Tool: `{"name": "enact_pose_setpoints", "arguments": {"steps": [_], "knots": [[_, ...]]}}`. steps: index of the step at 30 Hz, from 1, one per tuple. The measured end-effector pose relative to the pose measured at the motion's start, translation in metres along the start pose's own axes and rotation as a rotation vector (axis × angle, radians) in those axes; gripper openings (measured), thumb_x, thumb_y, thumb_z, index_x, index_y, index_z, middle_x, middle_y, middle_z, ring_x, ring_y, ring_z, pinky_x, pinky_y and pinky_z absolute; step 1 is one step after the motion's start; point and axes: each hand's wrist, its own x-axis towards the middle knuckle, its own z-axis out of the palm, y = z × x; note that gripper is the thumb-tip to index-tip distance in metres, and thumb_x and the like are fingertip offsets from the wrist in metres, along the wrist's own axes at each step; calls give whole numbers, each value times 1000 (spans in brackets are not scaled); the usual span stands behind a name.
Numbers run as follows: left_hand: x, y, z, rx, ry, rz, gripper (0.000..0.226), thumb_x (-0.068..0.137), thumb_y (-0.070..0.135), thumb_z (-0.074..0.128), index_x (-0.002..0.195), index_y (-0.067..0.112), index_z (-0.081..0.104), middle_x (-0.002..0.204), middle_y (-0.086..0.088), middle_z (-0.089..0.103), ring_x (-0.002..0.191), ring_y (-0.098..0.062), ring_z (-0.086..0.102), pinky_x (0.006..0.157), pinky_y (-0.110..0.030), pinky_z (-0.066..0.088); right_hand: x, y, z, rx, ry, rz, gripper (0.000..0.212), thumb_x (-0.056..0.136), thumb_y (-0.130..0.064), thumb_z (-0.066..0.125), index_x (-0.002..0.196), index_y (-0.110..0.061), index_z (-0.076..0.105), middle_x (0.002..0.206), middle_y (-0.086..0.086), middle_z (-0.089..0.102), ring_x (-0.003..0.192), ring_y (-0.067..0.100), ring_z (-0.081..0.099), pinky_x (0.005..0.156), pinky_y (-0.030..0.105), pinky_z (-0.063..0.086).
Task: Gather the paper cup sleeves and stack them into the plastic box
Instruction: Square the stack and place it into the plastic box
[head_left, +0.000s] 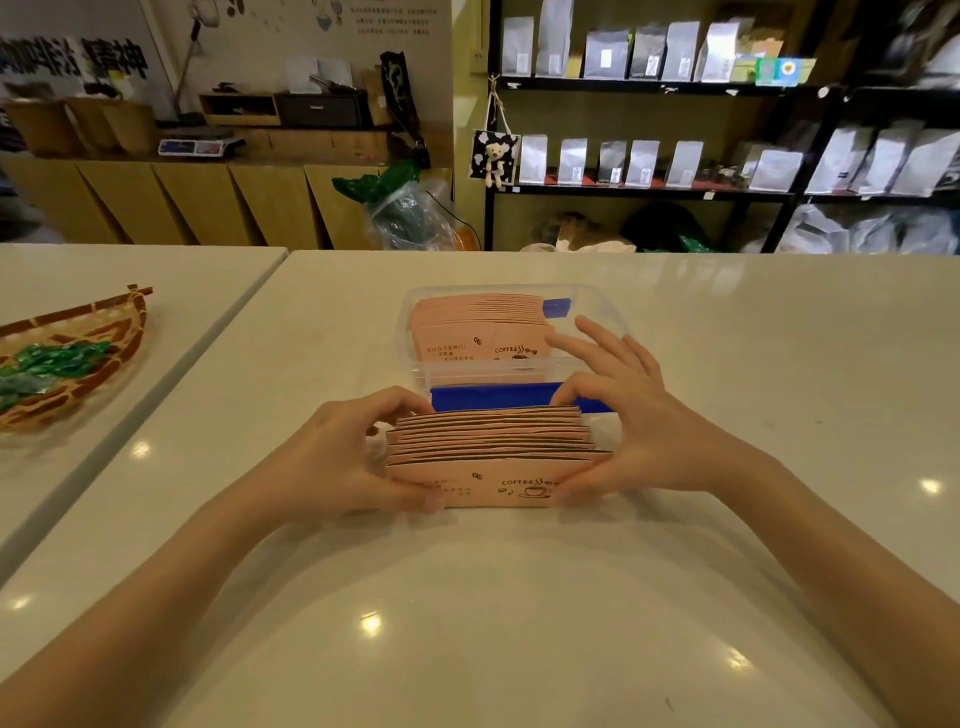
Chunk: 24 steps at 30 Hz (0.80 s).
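Squeezing sleeve stack (491, 457) between left hand (337, 462) and right hand (639, 436).

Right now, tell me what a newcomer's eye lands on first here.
The bundle of pink cup sleeves, squeezed between the left hand and right hand at the middle of the white table. Just behind it, the clear plastic box already holds more sleeves.

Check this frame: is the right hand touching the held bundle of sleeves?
Touching. The head view shows the right hand pressed against the bundle of sleeves at its right end, with the left hand gripping the opposite end.
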Motion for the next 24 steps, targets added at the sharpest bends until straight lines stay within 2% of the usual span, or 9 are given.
{"name": "enact_pose_setpoints", "arguments": {"steps": [2, 5, 7, 9, 13, 16, 19, 22, 24], "knots": [[-2, -2, 0, 4, -11, -3, 48, 53, 43, 80, 90, 52, 53, 94, 44, 58, 97, 17, 50, 73, -3, 41, -1, 0, 0, 1, -22, -20, 49, 49, -60, 71, 92, -44, 53, 146, -26, 6, 131, -10, -19, 106, 25, -23], [-3, -4, 2, -19, 1, 10, 52, 44, 52, 78, 88, 63, 53, 103, 42, 52, 97, 12, 53, 73, -5, 43, -2, 0, 1, -2, -27, -33, 42, 51, -62, 69, 88, -55, 48, 148, -24, 7, 135, -4, -18, 104, 22, -26], [-3, -2, 5, -50, 16, 31, 53, 49, 45, 80, 86, 67, 51, 98, 47, 53, 95, 14, 53, 71, -4, 45, -1, 1, 5, -31, -18, -47, 51, 54, -66, 64, 100, -61, 43, 150, -22, 3, 136, -2, -20, 104, 23, -27], [-3, 1, 9, -89, 27, 53, 53, 59, 32, 80, 85, 68, 50, 93, 48, 54, 92, 14, 55, 70, -2, 45, 0, 0, 10, -63, 9, -42, 63, 56, -68, 61, 115, -57, 40, 152, -19, 0, 137, 1, -21, 107, 29, -26], [-3, 2, 18, -181, 54, 37, 42, 65, 27, 78, 90, 52, 55, 97, 40, 61, 90, 10, 61, 73, -6, 48, 1, -3, 18, -53, 103, -12, 66, 56, -71, 59, 115, -57, 35, 155, -11, 2, 136, 2, -18, 110, 32, -19], [-3, 1, 26, -227, 164, -6, 55, 54, 47, 77, 102, 42, 51, 105, 23, 67, 95, 5, 61, 80, -15, 50, 1, -6, 25, -30, 182, 13, 69, 52, -76, 56, 114, -52, 38, 156, -8, 4, 137, 3, -18, 113, 38, -15], [-4, 4, 34, -165, 235, -10, 66, 46, 59, 72, 105, 47, 44, 110, 18, 62, 100, 0, 59, 84, -22, 50, 1, -8, 25, -19, 192, 41, 67, 49, -76, 59, 106, -50, 34, 155, -7, 3, 133, -2, -21, 111, 34, -18], [-4, 5, 32, -121, 212, -29, 71, 47, 52, 79, 106, 43, 41, 110, 19, 59, 99, 2, 56, 80, -18, 47, 0, -3, 15, -48, 113, 36, 63, 49, -68, 66, 101, -47, 39, 155, -7, 2, 130, -4, -24, 108, 32, -19], [-4, 4, 25, -121, 193, -54, 63, 47, 51, 77, 99, 45, 41, 104, 22, 57, 94, 11, 54, 73, -11, 44, -2, 1, 6, -51, 63, 22, 62, 49, -64, 70, 101, -41, 47, 154, -11, 2, 129, -7, -25, 109, 32, -18]]}}
